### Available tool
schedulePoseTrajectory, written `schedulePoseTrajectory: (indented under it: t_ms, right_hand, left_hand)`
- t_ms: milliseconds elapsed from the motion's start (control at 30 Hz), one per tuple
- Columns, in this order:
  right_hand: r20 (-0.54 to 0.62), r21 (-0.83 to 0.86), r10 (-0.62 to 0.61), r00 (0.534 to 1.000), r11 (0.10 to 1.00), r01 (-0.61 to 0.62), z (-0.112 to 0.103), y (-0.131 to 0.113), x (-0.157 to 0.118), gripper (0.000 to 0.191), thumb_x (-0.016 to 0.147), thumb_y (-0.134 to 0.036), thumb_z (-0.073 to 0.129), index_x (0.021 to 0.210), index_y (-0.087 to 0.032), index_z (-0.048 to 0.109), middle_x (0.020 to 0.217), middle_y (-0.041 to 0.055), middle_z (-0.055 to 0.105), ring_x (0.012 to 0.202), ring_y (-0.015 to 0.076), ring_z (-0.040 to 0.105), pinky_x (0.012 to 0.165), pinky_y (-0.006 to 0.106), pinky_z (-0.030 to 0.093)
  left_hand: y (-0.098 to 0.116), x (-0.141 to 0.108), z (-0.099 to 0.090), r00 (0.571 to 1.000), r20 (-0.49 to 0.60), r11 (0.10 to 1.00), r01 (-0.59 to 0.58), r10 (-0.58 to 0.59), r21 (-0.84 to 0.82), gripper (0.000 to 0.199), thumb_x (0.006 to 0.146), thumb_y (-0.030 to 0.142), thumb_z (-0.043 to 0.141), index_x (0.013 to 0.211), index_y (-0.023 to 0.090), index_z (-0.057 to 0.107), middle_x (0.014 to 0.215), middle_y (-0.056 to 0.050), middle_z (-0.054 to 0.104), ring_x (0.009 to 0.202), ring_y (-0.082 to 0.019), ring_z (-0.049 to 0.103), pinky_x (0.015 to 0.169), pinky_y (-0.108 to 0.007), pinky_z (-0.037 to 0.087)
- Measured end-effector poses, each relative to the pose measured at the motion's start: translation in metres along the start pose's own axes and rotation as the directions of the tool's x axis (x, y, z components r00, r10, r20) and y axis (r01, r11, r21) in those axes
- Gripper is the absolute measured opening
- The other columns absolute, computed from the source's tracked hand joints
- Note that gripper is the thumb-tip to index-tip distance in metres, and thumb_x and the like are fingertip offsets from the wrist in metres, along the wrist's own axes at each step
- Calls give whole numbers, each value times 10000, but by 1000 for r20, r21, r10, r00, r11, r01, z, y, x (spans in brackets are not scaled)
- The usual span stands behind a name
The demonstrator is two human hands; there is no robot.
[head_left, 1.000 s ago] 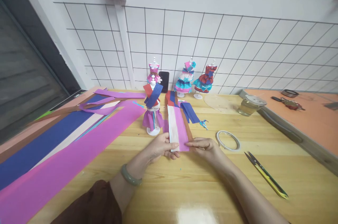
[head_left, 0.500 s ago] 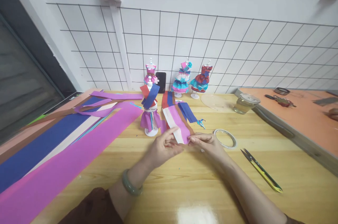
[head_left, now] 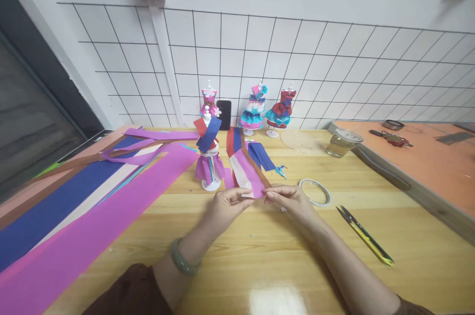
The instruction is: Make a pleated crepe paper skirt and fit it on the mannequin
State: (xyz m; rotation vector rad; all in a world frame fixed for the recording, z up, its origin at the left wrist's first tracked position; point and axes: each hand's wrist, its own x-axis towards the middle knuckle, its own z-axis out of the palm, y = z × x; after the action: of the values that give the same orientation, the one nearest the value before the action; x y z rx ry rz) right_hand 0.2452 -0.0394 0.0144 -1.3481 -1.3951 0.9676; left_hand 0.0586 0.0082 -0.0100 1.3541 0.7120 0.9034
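Between my hands lies a layered strip of crepe paper (head_left: 251, 174) in white, purple and brown, stretching away from me over the wooden table. My left hand (head_left: 230, 207) pinches its near left corner between thumb and fingers. The near right corner is gripped by the thumb and fingertips of my right hand (head_left: 291, 201). Just beyond my left hand stands a small white dress form (head_left: 210, 156) with a purple skirt and crossed red and blue bands. Red and blue strips (head_left: 234, 140) lie at the far end of the paper, and a folded blue piece (head_left: 261, 156) rests beside it.
Long crepe paper strips (head_left: 111, 206) cover the left side. A tape roll (head_left: 315, 192) and yellow-handled thread snips (head_left: 365, 236) lie to the right, near a lidded cup (head_left: 343, 143). Dressed forms (head_left: 253, 112) and a phone (head_left: 224, 115) stand along the wall. An orange board (head_left: 426, 176) is at far right.
My left thumb and fingers have closed on the paper's near left corner. The near end of the strip has come down flatter. My view has shifted slightly.
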Motion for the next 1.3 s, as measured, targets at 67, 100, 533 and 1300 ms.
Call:
schedulePoseTrajectory:
  t_ms: [67,100,533,1300]
  right_hand:
    - [-6,4,-3,1000,1000,3,0,1,0,249,670,-422,627,634,-185,696,701,43,663,683,169,573,661,282,435]
    - [-9,6,-2,1000,1000,2,0,1,0,246,670,-419,628,628,-185,693,694,40,660,674,164,570,655,276,431]
    - [-65,66,96,993,994,-92,3,7,1,245,660,-406,649,636,-163,669,609,20,634,593,124,538,596,244,398]
    - [-121,109,275,954,959,-263,8,8,2,255,591,-379,696,660,-138,648,514,1,612,429,70,478,442,195,346]
  left_hand:
    - [-1,1,-1,1000,-1,1000,9,-9,-2,237,630,269,678,831,147,657,755,-43,683,666,-149,607,643,-251,469]
    - [0,1,-1,1000,1,1000,10,-10,2,210,640,277,670,802,144,659,732,-43,682,639,-143,604,621,-246,468]
    - [-5,7,-3,998,-9,995,56,-57,-82,228,678,312,642,781,110,617,728,-82,680,682,-175,639,602,-264,511]
    - [0,6,-1,951,-82,939,276,-298,-208,267,561,296,733,703,105,611,661,-48,631,622,-125,601,537,-215,480]
